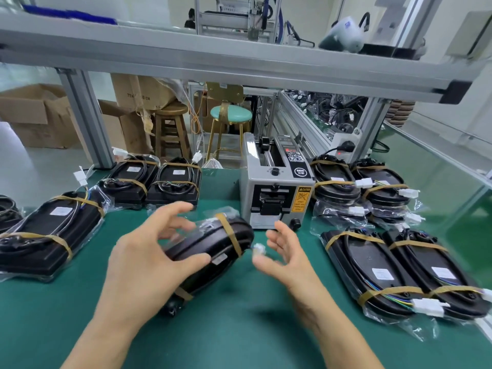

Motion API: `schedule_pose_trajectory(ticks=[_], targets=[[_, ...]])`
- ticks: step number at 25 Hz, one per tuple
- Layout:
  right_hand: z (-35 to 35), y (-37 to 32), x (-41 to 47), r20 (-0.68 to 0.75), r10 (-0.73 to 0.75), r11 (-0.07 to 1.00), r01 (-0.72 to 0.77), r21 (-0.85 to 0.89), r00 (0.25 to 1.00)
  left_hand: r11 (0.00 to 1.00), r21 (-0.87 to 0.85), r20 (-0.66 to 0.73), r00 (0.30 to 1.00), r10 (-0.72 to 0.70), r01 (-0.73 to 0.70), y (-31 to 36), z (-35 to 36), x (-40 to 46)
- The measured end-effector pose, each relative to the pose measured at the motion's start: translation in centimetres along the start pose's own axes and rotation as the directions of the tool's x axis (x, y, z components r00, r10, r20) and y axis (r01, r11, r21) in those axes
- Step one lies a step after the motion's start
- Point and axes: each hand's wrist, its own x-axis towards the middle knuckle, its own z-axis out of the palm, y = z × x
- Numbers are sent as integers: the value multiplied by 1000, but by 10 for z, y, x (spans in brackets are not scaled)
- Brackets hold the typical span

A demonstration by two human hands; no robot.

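Left hand point(143, 262) grips the black unit point(213, 249): thumb on the near edge, fingers point(173, 213) curved over the top. They're motion-blurred, so exact contact is unclear. The unit is in a clear bag with brown tape bands point(231, 238) round it. It sits tilted, low end at the desk point(239, 328), between the two hands. There's a small label by the left thumb, but the text is unreadable.

Right hand point(290, 259) holds nothing, fingers point(282, 233) apart and loosely bent. The unit's white connector point(258, 249) sits just off the right thumb tip. Can't tell if they touch.

The grey tape dispenser point(269, 182) is just beyond the right fingers. Its yellow label point(302, 198) reads "CAUTION", the fine print below is illegible. The round black sticker point(301, 171) on top reads "SEMI" plus characters I can't make out.

More bagged units:
- One flat, left of the left hand point(50, 235).
- Two beyond the left fingers point(154, 182).
- Two flat, right of the right hand point(399, 272).
- A stack right of the dispenser point(359, 182).

All carry white labels, too small to read.

The cardboard box point(141, 94), far beyond the left fingers, is printed "75x" and "0 CM", with the middle obscured.
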Motion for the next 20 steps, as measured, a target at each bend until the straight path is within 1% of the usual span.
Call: schedule_pose_trajectory(ticks=[1,2,3,6,8,9,10,13,15,17,18,20], targets=[[-2,6,-5,55,2,1000,-3,13,998,984,-180,-20,1000,-16,12,-4,-4,2],[-1,11,-9,106,-11,1000,8,29,994,940,-341,-36,999,-15,2,-8,-6,4],[2,15,-11,142,-34,998,26,59,989,888,-460,-40,999,-2,-17,-13,-4,4],[13,13,-9,229,-141,972,91,215,963,739,-673,-4,1000,9,-10,-23,13,-1],[14,5,-9,295,-224,954,148,259,929,617,-786,52,999,6,37,-23,22,-6],[13,1,-10,304,-252,950,177,256,919,579,-813,98,995,20,69,-23,23,-6],[11,-4,-11,284,-271,946,200,253,920,570,-816,151,987,51,96,-22,22,-6],[6,-10,-13,140,-293,939,258,226,946,667,-735,317,931,178,123,-16,14,3],[7,-12,-15,106,-319,937,296,185,942,704,-696,385,900,205,137,-6,9,11],[10,-14,-18,124,-332,938,314,148,935,717,-680,408,892,195,154,5,8,19],[11,-16,-19,140,-340,936,321,141,930,706,-686,400,901,166,174,9,8,23],[13,-21,-20,193,-366,928,341,151,910,636,-739,368,924,104,222,13,9,28]])
